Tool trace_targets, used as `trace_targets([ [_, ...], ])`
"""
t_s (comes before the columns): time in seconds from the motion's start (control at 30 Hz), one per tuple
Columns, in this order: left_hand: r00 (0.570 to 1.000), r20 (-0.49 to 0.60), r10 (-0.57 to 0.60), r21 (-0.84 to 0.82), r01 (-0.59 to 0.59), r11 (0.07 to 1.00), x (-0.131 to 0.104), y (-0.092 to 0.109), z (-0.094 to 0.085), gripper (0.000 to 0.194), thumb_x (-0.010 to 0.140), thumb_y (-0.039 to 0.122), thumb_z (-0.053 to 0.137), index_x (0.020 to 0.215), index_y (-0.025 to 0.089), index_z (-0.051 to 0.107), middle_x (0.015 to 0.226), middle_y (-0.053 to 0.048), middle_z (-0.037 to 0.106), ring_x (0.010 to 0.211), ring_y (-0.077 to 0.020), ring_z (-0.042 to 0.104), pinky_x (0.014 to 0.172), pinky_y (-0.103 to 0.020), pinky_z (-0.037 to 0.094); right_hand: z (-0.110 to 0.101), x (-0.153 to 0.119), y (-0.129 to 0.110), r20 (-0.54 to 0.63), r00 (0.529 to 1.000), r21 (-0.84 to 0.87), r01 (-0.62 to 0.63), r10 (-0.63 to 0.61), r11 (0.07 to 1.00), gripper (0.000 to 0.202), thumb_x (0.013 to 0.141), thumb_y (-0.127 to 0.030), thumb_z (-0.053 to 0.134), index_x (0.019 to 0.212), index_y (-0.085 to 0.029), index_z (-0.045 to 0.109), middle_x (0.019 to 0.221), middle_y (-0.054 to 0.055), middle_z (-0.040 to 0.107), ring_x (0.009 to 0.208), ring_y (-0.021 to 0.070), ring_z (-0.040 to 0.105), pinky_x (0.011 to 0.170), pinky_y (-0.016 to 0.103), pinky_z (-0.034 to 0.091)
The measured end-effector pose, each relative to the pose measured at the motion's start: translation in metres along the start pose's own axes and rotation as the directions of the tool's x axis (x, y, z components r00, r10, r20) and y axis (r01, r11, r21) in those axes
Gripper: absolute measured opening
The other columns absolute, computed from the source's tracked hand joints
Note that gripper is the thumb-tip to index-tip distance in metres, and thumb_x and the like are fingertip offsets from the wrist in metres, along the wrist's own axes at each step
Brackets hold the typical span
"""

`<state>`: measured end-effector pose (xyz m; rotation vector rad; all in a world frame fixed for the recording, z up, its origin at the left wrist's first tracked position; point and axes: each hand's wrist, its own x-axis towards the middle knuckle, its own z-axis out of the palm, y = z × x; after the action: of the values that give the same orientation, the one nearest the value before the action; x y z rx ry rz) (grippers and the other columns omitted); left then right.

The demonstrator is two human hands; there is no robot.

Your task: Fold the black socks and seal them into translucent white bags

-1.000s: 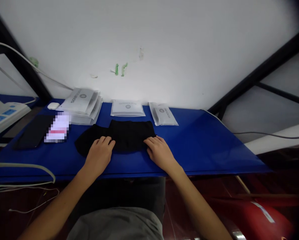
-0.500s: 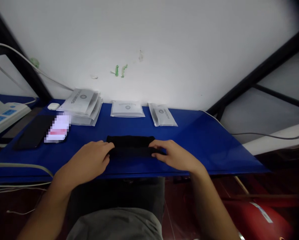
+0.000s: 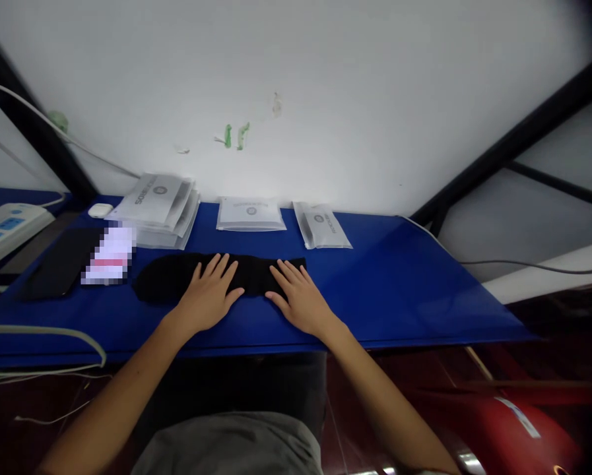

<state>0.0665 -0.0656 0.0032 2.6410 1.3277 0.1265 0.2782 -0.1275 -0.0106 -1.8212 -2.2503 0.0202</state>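
Observation:
A black sock (image 3: 163, 280) lies flat and lengthwise across the blue table (image 3: 399, 290), its rounded end to the left. My left hand (image 3: 207, 295) rests palm down on its middle, fingers spread. Over the part near the right end, my right hand (image 3: 299, 298) is also laid flat, with its fingers stretched out. Neither hand grips the fabric; parts of the sock are hidden under both.
Along the wall stand a stack of frosted printed pouches (image 3: 154, 204), a single pouch (image 3: 251, 215) and another pouch (image 3: 323, 225). To the left are a dark phone (image 3: 63, 260), a lit phone (image 3: 110, 256), a white earbud case (image 3: 100, 210) and a power strip (image 3: 13, 227).
Both hands have let go of the sock's edges and now lie flat on it. The sock, held up between them before, is spread out on the table and reaches further left.

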Motion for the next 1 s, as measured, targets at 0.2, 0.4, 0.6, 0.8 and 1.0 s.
trace_targets([
  [0.2, 0.998, 0.058, 0.009, -0.055, -0.005, 0.998, -0.003, -0.007, 0.009, 0.064, 0.095, 0.050, 0.032, 0.148, 0.016, 0.024, 0.157, -0.012, 0.012, 0.146, -0.0280, 0.005, 0.114, -0.060, 0.013, 0.007, -0.004, 0.007, -0.007, 1.000, 0.039, -0.024, 0.024, 0.999, 0.057, 0.096, -0.048, 0.037, 0.143, -0.015, 0.040, 0.149, 0.014, 0.037, 0.141, 0.0266, 0.029, 0.114, 0.052, 0.026],
  [0.4, 0.996, 0.028, 0.088, -0.143, -0.083, 0.986, -0.006, 0.007, 0.010, 0.063, 0.094, 0.049, 0.035, 0.147, 0.015, 0.027, 0.157, -0.014, 0.016, 0.145, -0.0283, 0.008, 0.113, -0.059, 0.016, 0.007, -0.006, 0.016, -0.118, 0.984, 0.052, -0.128, 0.133, 0.990, 0.045, 0.097, -0.041, 0.037, 0.130, -0.016, 0.055, 0.138, 0.013, 0.053, 0.132, 0.0270, 0.043, 0.110, 0.054, 0.032],
  [0.6, 0.968, -0.181, 0.176, -0.142, -0.203, 0.969, -0.010, 0.014, 0.011, 0.050, 0.096, 0.042, 0.034, 0.141, 0.019, 0.040, 0.153, -0.010, 0.032, 0.142, -0.0225, 0.025, 0.115, -0.049, 0.024, 0.011, -0.012, 0.036, -0.256, 0.948, 0.014, -0.190, 0.187, 0.982, 0.034, 0.095, -0.035, 0.043, 0.115, -0.016, 0.063, 0.123, 0.012, 0.064, 0.120, 0.0274, 0.056, 0.106, 0.056, 0.035],
  [0.8, 0.947, -0.318, 0.033, 0.009, -0.032, 0.999, -0.015, -0.004, 0.011, 0.044, 0.096, 0.037, 0.037, 0.131, 0.015, 0.052, 0.143, -0.013, 0.048, 0.135, -0.0277, 0.039, 0.111, -0.057, 0.028, 0.009, -0.014, 0.035, -0.371, 0.900, -0.009, -0.251, 0.230, 0.968, 0.039, 0.090, -0.041, 0.050, 0.118, -0.016, 0.059, 0.121, 0.014, 0.063, 0.113, 0.0289, 0.056, 0.101, 0.050, 0.039],
  [1.0, 0.914, -0.387, -0.121, 0.011, 0.136, 0.991, -0.022, -0.027, 0.020, 0.046, 0.095, 0.038, 0.036, 0.130, 0.014, 0.052, 0.140, -0.014, 0.050, 0.132, -0.0307, 0.042, 0.108, -0.058, 0.031, -0.012, -0.013, 0.026, -0.270, 0.781, -0.128, -0.609, 0.563, 0.783, 0.055, 0.084, -0.052, 0.057, 0.116, -0.008, 0.058, 0.108, 0.020, 0.064, 0.101, 0.0342, 0.059, 0.080, 0.043, 0.046],
])
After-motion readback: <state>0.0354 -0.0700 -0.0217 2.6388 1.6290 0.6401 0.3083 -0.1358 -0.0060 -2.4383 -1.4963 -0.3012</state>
